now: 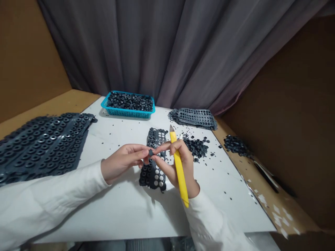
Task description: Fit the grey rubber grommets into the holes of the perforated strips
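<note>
One dark piece, partly hidden by fingers

The one camera sits on the person's head. It looks forward and down at both hands, close enough to see small bits, over the white surface to the gray curtain behind.

no readable text, no legible labels, no brand names, no numbers, no signs
</note>
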A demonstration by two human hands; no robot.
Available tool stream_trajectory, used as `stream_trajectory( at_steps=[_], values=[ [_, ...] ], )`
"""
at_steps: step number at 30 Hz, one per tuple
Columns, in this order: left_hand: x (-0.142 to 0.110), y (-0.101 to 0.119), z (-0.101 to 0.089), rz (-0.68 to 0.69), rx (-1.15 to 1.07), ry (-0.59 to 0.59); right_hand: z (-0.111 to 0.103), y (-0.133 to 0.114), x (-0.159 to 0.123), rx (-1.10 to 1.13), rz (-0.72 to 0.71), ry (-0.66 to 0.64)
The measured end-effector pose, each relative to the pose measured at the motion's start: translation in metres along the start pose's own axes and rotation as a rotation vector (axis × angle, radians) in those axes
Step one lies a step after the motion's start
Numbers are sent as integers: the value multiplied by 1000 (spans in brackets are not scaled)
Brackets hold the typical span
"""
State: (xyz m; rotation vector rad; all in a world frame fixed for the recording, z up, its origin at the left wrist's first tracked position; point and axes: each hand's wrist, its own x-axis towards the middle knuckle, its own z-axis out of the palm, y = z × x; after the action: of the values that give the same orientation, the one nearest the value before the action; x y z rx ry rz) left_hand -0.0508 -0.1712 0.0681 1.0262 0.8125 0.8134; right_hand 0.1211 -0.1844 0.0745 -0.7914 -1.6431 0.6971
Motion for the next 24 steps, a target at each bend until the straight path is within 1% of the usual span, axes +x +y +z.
stream_trajectory(
  at_steps=[3,7,10,12,13,15,16,18,20,21,22,24],
  values=[
    [-3,-5,1,-3,11,16,1,3,-5,20,22,5],
    [-6,-6,6,7,45,40,6,2,-11,51,61,29],
    [-6,-7,7,14,64,54,10,1,-14,69,59,46],
    [-4,-10,5,19,109,61,4,4,-12,49,63,40],
    [-3,-12,2,25,156,69,-3,9,-9,24,70,35],
    [2,-17,-6,62,331,96,-30,24,0,-77,95,45],
    [5,-20,-10,100,461,106,-49,35,6,-154,100,49],
    [11,-26,-20,220,755,86,-90,59,17,-416,136,103],
    [16,-32,-26,361,1005,11,-127,82,24,-745,251,126],
    [18,-34,-26,421,1094,-36,-142,91,26,-879,304,123],
    [19,-36,-26,467,1162,-84,-152,99,26,-979,344,95],
    [20,-39,-22,523,1264,-176,-163,108,24,-1116,381,44]
  ],
)
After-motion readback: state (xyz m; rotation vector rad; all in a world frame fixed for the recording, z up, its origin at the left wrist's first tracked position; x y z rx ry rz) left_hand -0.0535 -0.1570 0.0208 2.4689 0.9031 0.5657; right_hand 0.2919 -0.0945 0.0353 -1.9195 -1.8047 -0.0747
